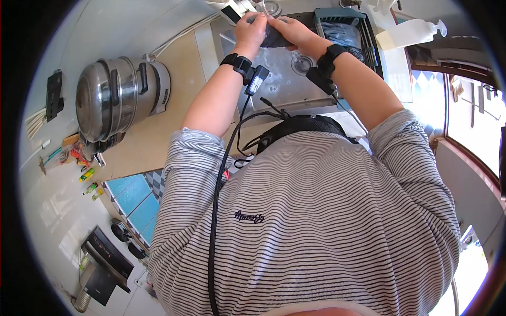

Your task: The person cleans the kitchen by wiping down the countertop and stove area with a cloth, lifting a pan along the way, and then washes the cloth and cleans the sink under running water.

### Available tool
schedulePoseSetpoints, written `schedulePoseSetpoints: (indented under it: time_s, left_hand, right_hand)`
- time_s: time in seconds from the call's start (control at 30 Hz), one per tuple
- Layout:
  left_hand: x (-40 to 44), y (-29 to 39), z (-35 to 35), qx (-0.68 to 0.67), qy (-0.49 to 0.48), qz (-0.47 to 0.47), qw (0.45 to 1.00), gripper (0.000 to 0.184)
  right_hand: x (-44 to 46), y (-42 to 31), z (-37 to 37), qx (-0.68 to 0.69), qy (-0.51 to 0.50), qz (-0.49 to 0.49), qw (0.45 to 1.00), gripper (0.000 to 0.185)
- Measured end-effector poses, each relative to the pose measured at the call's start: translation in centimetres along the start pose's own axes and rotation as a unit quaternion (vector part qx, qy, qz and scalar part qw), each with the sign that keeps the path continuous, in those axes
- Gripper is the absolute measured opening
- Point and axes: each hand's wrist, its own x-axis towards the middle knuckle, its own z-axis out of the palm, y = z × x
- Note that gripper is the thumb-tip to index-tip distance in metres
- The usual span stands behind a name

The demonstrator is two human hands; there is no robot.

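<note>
Above the metal sink (279, 84), both of my hands are together at the top of the view. My left hand (251, 32) is closed, with its thumb pressed against the fingers at the edge of a dark grey cloth (274, 39). From the other side, my right hand (296, 31) grips the same cloth with curled fingers. The cloth is bunched and hangs between the hands, partly hidden by them. A clear, shiny shape (262, 7) shows just past the fingertips; whether it is running water I cannot tell.
A teal basket (320, 14) holding dark, plastic-looking items stands right of the sink. A pump bottle (408, 34) is beyond it. On the left counter sits a large steel pot (108, 100). A black cable (215, 237) runs down from my left wrist.
</note>
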Motion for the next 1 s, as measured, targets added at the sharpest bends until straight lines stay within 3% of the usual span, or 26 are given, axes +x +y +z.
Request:
schedulePoseSetpoints:
  time_s: [0.03, 0.1, 0.2, 0.27, 0.3, 0.33, 0.4, 0.47, 0.5, 0.57, 0.7, 0.77, 0.87, 1.0]
  left_hand:
    - [0.4, -0.9, -0.1, 0.000, 0.000, -0.002, 1.000, 0.021]
    - [1.2, -2.3, -0.3, 0.154, 0.011, 0.138, 0.978, 0.032]
    - [0.0, -3.7, -1.3, 0.236, 0.028, 0.118, 0.964, 0.042]
    - [-0.6, -5.6, -3.1, 0.251, 0.036, 0.063, 0.965, 0.046]
    - [-1.2, -5.9, -4.2, 0.261, 0.025, 0.039, 0.964, 0.046]
    - [-2.0, -6.1, -5.1, 0.272, 0.013, 0.013, 0.962, 0.047]
    - [-3.8, -5.9, -5.9, 0.254, 0.022, -0.047, 0.966, 0.049]
    - [-4.5, -6.3, -6.0, 0.237, 0.032, -0.103, 0.966, 0.052]
    - [-4.5, -6.8, -6.0, 0.201, 0.034, -0.136, 0.969, 0.053]
    - [-4.5, -7.3, -5.3, 0.120, 0.021, -0.157, 0.980, 0.055]
    - [-4.5, -5.5, -2.5, 0.198, -0.011, -0.169, 0.965, 0.054]
    - [-3.9, -6.0, -2.5, 0.194, -0.015, -0.147, 0.970, 0.053]
    - [-3.6, -6.0, -2.6, 0.184, -0.013, -0.138, 0.973, 0.050]
    - [-3.4, -5.4, -2.9, 0.169, 0.010, -0.166, 0.972, 0.058]
  right_hand:
    - [-0.1, 0.4, -0.2, 0.000, 0.000, 0.002, 1.000, 0.039]
    - [-0.2, 1.5, -0.8, 0.043, -0.038, -0.014, 0.998, 0.039]
    - [-1.2, 3.9, -1.8, 0.106, -0.058, -0.004, 0.993, 0.041]
    - [-0.5, 7.1, -3.5, 0.072, -0.075, 0.048, 0.993, 0.042]
    - [0.9, 9.4, -4.2, -0.158, -0.165, 0.066, 0.971, 0.036]
    - [2.0, 12.1, -4.7, -0.376, -0.247, 0.077, 0.890, 0.031]
    - [2.9, 18.6, -5.4, -0.378, -0.318, 0.065, 0.867, 0.026]
    - [2.2, 21.0, -4.3, -0.466, -0.365, 0.005, 0.806, 0.027]
    - [1.6, 20.9, -3.3, -0.463, -0.369, 0.002, 0.806, 0.027]
    - [0.8, 20.1, -0.8, -0.605, -0.411, 0.027, 0.681, 0.028]
    - [2.6, 26.1, 0.8, -0.594, -0.425, 0.091, 0.677, 0.027]
    - [2.5, 26.7, 0.7, -0.551, -0.326, 0.125, 0.758, 0.029]
    - [4.6, 29.7, 0.2, -0.493, -0.318, 0.190, 0.787, 0.031]
    - [5.1, 28.9, -0.3, -0.540, -0.340, 0.090, 0.765, 0.036]
